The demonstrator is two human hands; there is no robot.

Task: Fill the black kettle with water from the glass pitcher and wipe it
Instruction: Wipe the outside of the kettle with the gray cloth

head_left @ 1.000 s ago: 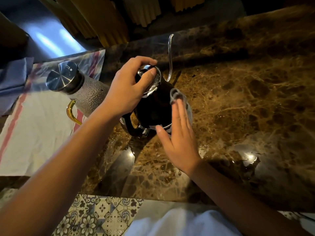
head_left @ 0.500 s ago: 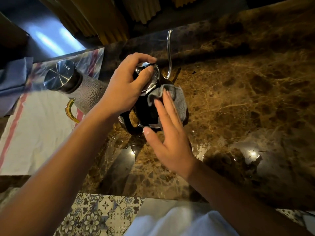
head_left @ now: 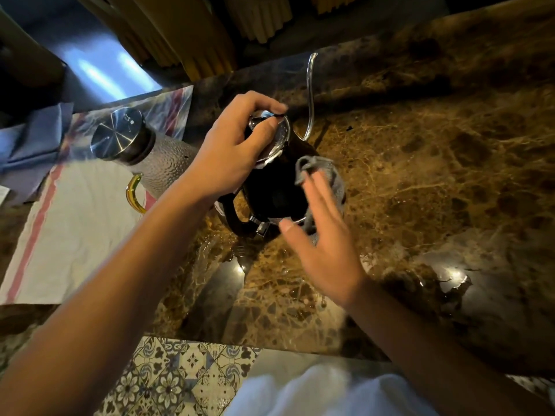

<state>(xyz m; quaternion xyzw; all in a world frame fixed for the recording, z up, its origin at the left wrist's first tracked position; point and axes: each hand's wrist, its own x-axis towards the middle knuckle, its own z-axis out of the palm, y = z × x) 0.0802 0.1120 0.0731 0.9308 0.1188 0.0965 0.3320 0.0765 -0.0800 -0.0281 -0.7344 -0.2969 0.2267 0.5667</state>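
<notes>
Kettle: the black kettle (head_left: 274,190) stands upright on the marble tabletop (head_left: 420,190), spout to the far side.
Left grip: your left hand (head_left: 231,154) curls over the kettle's lid (head_left: 277,136), holding it.
Right grip: your right hand (head_left: 324,244), fingers straight, presses the grey cloth (head_left: 329,175) against the kettle's right side.
Pitcher: the glass pitcher (head_left: 150,157) lies left, on a white towel (head_left: 75,229).

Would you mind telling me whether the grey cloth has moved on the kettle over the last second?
Yes. The grey cloth under the right hand went from the black kettle's side up toward its lid, then back down toward the base.
</notes>
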